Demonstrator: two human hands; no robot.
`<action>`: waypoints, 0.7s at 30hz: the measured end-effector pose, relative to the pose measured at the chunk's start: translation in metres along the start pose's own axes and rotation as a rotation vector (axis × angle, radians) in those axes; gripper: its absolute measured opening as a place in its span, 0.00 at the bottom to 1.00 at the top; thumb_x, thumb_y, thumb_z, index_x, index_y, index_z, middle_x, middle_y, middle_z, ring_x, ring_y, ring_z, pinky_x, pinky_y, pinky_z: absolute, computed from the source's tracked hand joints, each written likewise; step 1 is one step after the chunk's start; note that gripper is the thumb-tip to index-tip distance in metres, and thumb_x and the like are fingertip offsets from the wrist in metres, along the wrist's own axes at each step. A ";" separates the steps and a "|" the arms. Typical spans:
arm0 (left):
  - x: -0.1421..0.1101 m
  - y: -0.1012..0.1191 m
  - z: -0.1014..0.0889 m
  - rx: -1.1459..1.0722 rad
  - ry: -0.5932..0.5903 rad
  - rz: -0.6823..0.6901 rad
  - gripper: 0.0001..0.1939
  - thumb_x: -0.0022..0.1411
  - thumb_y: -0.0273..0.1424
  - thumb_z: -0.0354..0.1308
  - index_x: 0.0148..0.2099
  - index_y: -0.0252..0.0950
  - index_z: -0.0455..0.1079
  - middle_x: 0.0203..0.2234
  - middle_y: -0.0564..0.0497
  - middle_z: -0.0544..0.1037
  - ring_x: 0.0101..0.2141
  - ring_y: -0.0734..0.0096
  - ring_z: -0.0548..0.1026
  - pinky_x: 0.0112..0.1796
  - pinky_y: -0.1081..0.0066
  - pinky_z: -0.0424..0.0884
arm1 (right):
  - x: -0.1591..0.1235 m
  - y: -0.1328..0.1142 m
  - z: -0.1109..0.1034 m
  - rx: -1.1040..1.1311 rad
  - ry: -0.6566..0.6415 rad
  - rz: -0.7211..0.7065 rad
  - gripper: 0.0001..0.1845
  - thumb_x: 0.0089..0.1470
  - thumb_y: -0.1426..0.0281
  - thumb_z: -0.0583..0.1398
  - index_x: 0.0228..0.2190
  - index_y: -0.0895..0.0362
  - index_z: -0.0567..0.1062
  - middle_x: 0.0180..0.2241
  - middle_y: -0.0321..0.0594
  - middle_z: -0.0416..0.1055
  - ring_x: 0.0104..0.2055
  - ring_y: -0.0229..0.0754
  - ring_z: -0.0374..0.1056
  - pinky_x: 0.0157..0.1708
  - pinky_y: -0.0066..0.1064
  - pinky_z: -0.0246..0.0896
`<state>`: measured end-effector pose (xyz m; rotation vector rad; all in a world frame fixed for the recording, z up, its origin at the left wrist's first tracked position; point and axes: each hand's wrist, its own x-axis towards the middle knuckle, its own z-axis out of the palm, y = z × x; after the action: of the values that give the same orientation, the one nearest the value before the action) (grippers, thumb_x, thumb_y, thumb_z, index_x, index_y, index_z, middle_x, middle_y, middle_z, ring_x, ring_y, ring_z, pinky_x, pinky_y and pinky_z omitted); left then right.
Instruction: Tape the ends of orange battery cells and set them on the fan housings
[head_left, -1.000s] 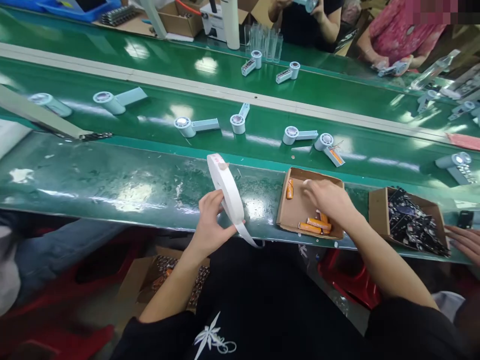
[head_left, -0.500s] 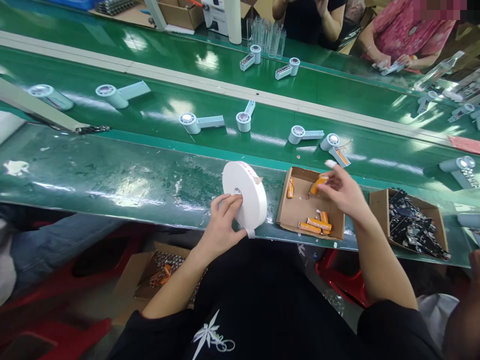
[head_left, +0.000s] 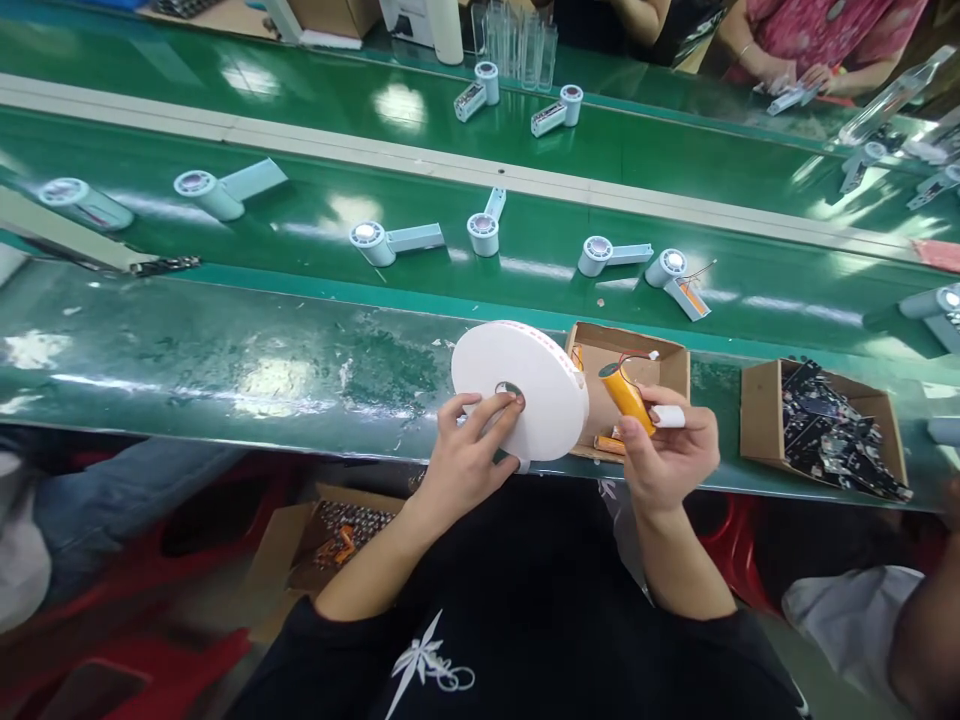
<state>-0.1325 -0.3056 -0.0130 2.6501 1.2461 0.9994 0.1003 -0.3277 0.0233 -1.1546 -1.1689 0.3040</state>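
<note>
My left hand (head_left: 476,445) grips a large white roll of tape (head_left: 517,385), with fingers at its core hole and the thumb near the lower edge. The roll is tilted, its flat side facing up towards me. Between the thumb and fingers of my right hand (head_left: 671,450) is an orange battery (head_left: 626,395) with thin wires and a small white connector. A white wrap covers one fingertip of that hand. Behind both hands sits a shallow cardboard box (head_left: 667,355), partly hidden by the roll; some orange batteries show inside it.
Several pale blue handheld fans (head_left: 484,233) lie along the green conveyor (head_left: 315,215). To the right stands a cardboard box of black circuit boards (head_left: 840,430). Below the bench on the left is an open carton (head_left: 281,545). People sit across the line and at both sides.
My right hand has lifted the battery out of the box and brought it closer to me, beside the roll. My left hand has turned the roll flatter and shifted it right.
</note>
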 end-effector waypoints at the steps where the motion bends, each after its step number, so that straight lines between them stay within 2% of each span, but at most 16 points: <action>1: 0.001 0.001 -0.001 0.004 -0.003 0.009 0.38 0.59 0.22 0.66 0.70 0.39 0.66 0.55 0.41 0.80 0.57 0.47 0.67 0.56 0.53 0.70 | -0.005 0.001 0.002 -0.013 -0.016 0.012 0.15 0.61 0.61 0.72 0.37 0.49 0.70 0.42 0.41 0.81 0.47 0.49 0.81 0.48 0.46 0.82; 5: 0.003 -0.001 -0.007 0.061 -0.020 0.051 0.39 0.62 0.21 0.65 0.74 0.41 0.63 0.55 0.44 0.81 0.56 0.49 0.68 0.57 0.53 0.68 | -0.014 0.003 -0.002 0.012 -0.132 0.118 0.14 0.59 0.59 0.73 0.37 0.50 0.74 0.42 0.43 0.81 0.48 0.49 0.81 0.49 0.44 0.83; 7: 0.003 -0.005 -0.011 0.112 -0.027 0.068 0.41 0.64 0.20 0.65 0.75 0.43 0.61 0.55 0.45 0.82 0.58 0.50 0.67 0.57 0.53 0.67 | -0.009 0.002 -0.009 0.016 -0.209 0.213 0.16 0.58 0.57 0.73 0.41 0.51 0.78 0.43 0.44 0.83 0.46 0.48 0.82 0.47 0.42 0.84; 10: 0.005 -0.016 -0.017 0.193 -0.001 0.100 0.42 0.65 0.19 0.64 0.76 0.48 0.60 0.55 0.49 0.83 0.59 0.50 0.64 0.57 0.53 0.66 | 0.008 -0.007 -0.022 -0.044 -0.394 0.325 0.17 0.58 0.58 0.74 0.46 0.52 0.83 0.44 0.41 0.85 0.41 0.47 0.84 0.45 0.41 0.86; 12: 0.011 -0.024 -0.024 0.228 0.023 0.132 0.41 0.67 0.19 0.64 0.76 0.51 0.61 0.55 0.52 0.83 0.58 0.51 0.63 0.57 0.53 0.66 | 0.022 -0.014 -0.030 -0.130 -0.489 0.325 0.14 0.59 0.60 0.72 0.45 0.52 0.84 0.40 0.38 0.85 0.38 0.47 0.84 0.46 0.42 0.87; 15: 0.024 -0.032 -0.035 0.252 0.012 0.171 0.40 0.70 0.21 0.63 0.76 0.55 0.60 0.56 0.54 0.82 0.56 0.52 0.64 0.59 0.52 0.63 | 0.037 -0.021 -0.035 -0.240 -0.552 0.274 0.10 0.60 0.62 0.72 0.42 0.51 0.86 0.35 0.38 0.85 0.37 0.49 0.84 0.46 0.43 0.86; 17: 0.031 -0.030 -0.039 0.258 0.020 0.183 0.40 0.70 0.22 0.63 0.77 0.56 0.59 0.56 0.55 0.82 0.54 0.52 0.65 0.60 0.51 0.62 | 0.041 -0.019 -0.031 -0.185 -0.518 0.264 0.10 0.59 0.62 0.73 0.41 0.51 0.86 0.35 0.38 0.85 0.36 0.49 0.84 0.44 0.42 0.86; 18: 0.033 -0.027 -0.038 0.255 0.037 0.179 0.41 0.70 0.22 0.63 0.77 0.56 0.58 0.55 0.54 0.82 0.54 0.52 0.65 0.60 0.50 0.62 | 0.040 -0.015 -0.027 -0.115 -0.462 0.263 0.12 0.58 0.61 0.74 0.42 0.51 0.86 0.36 0.38 0.85 0.36 0.48 0.84 0.44 0.42 0.86; 21: 0.032 -0.009 -0.028 0.224 0.106 0.113 0.42 0.68 0.26 0.66 0.78 0.54 0.58 0.52 0.51 0.83 0.54 0.47 0.63 0.64 0.41 0.58 | 0.030 -0.002 -0.007 0.090 -0.176 0.254 0.20 0.56 0.55 0.75 0.47 0.50 0.84 0.42 0.39 0.85 0.42 0.48 0.84 0.46 0.44 0.86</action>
<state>-0.1398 -0.2829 0.0234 2.9008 1.3132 1.0896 0.1185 -0.3112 0.0419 -1.2163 -1.1487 0.6570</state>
